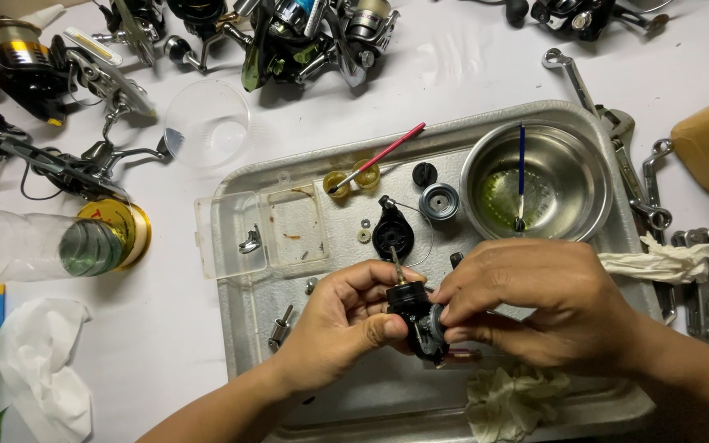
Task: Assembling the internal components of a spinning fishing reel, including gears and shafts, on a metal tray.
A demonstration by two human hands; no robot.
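Over a metal tray (240, 295), both hands hold a small black fishing reel body (416, 316) with a thin shaft sticking up. My left hand (342, 320) grips it from the left, thumb on its side. My right hand (535, 299) pinches its right side with the fingertips. Just beyond on the tray lie a black reel side plate (392, 232), a grey spool (438, 201), a black knob (424, 173), small washers (363, 232) and a clear plastic box (260, 234).
A steel bowl (572, 193) with yellowish oil and a blue brush sits at the tray's back right; a pink brush (375, 157) rests on small yellow cups. Several reels lie at the back. Wrenches, a multi-tool, a clear bottle (34, 246), tissues and a rag (510, 402) surround the tray.
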